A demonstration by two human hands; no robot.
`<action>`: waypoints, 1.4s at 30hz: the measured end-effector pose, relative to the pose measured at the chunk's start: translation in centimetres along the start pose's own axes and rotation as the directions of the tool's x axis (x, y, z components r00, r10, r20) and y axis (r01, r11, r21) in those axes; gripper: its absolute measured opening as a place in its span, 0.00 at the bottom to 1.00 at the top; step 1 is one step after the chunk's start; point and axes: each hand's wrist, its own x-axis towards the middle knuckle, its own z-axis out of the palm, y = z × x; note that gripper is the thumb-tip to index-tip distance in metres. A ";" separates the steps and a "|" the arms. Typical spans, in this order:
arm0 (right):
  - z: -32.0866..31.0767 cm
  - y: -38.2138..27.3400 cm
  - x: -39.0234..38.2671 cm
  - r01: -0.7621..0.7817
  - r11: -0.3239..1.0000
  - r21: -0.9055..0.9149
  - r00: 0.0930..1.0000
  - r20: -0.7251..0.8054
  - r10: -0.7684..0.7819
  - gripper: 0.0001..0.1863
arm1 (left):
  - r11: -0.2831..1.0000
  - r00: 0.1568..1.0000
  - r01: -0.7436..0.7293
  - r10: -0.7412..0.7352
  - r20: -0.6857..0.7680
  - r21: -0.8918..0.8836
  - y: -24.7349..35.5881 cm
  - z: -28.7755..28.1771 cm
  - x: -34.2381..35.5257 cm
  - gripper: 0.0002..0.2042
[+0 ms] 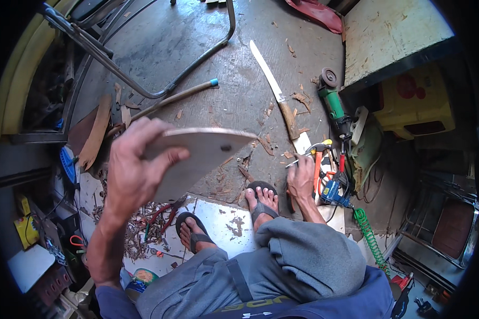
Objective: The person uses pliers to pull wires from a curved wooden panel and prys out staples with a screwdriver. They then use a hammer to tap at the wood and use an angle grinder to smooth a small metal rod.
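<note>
My left hand (133, 159) grips a thin, pale board (197, 162) with a dark hole or stud near its right corner, holding it tilted above the floor. My right hand (300, 181) is low beside a tool pile, fingers curled on a thin metal item (295, 160) whose kind I cannot make out. Just right of it are an orange-handled hammer (318, 165) and a blue power tool (332, 191) with a green coiled hose (366, 228). Beyond lie a long blade with a wooden handle (266, 69) and a green angle grinder (334, 102). My sandalled feet are below.
A tubular metal frame (202, 58) and a capped pole (191, 93) lie ahead-left. Wood scraps (96, 133) and debris litter the floor. A pale cabinet (388, 37) and yellow plastic container (410, 101) stand right, above a folded chair (452, 228). Clutter crowds the left edge.
</note>
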 end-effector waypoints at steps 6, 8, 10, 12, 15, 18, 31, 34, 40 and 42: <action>7.1 -6.2 1.9 0.192 0.891 0.411 0.884 0.323 -0.339 0.16 | 0.954 0.962 -0.270 0.272 0.001 0.127 4.3 0.1 -10.0 0.20; 7.8 -7.1 1.9 0.220 0.885 0.411 0.851 0.362 -0.379 0.17 | 0.953 0.964 -0.263 0.265 0.010 0.148 5.3 -0.8 -11.9 0.20; 8.5 -7.7 1.6 0.247 0.877 0.412 0.830 0.378 -0.411 0.17 | 0.951 0.968 -0.249 0.250 0.017 0.184 5.8 -1.5 -13.0 0.19; 9.6 -8.0 1.4 0.313 0.853 0.417 0.806 0.359 -0.471 0.16 | 0.915 0.951 -0.295 0.308 -0.006 0.274 5.7 -1.3 -13.5 0.18; 9.9 -7.3 1.5 0.203 0.912 0.355 0.800 0.476 -0.364 0.14 | 0.857 0.907 -0.374 0.417 -0.052 0.354 5.6 -0.2 -13.5 0.16; 10.5 -6.7 1.4 0.200 0.909 0.366 0.831 0.428 -0.355 0.11 | 0.807 0.852 -0.435 0.512 -0.107 0.400 3.9 1.4 -13.5 0.13; 5.8 -8.5 1.6 -0.384 0.752 0.535 0.846 0.530 0.055 0.16 | 0.732 0.839 -0.450 0.543 -0.040 0.511 -8.3 12.5 -18.0 0.06; 4.4 -9.1 1.2 -0.520 0.637 0.570 0.736 0.677 -0.005 0.15 | 0.749 0.877 -0.425 0.480 0.026 0.508 -10.1 14.3 -19.5 0.04; 1.2 -12.8 0.2 -0.219 0.721 0.657 0.731 0.600 -0.325 0.13 | 0.818 0.942 -0.326 0.322 0.093 0.474 -11.5 16.7 -21.5 0.19; 1.2 -13.2 -0.5 -0.210 0.716 0.666 0.691 0.619 -0.373 0.12 | 0.817 0.948 -0.315 0.297 0.116 0.483 -11.5 17.1 -21.9 0.18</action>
